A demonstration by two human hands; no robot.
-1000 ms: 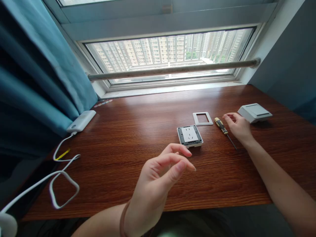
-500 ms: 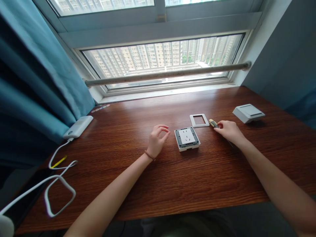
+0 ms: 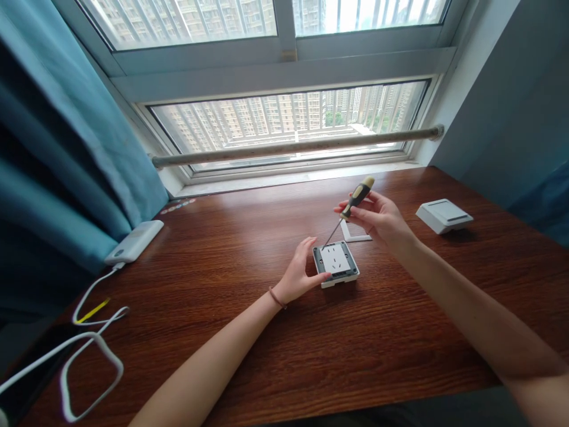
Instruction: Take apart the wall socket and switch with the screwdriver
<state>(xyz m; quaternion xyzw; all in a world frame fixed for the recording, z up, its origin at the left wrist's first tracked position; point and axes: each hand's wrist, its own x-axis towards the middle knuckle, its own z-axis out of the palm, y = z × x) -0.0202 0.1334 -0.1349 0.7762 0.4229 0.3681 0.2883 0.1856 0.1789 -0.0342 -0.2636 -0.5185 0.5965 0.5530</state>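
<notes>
- The right hand [image 3: 381, 218], flat beside the screwdriver [image 3: 351, 209] a second earlier, had lifted it, fingers closed on the handle, tip angled onto the socket module [image 3: 335, 263] mid-desk.
- The left hand [image 3: 299, 274] had come in and pinched the module's left edge.

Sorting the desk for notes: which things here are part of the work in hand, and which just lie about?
In use: socket, steadied by left hand; screwdriver, held in right hand.

Lying about: white frame, switch box, power bank, white cable.
</notes>
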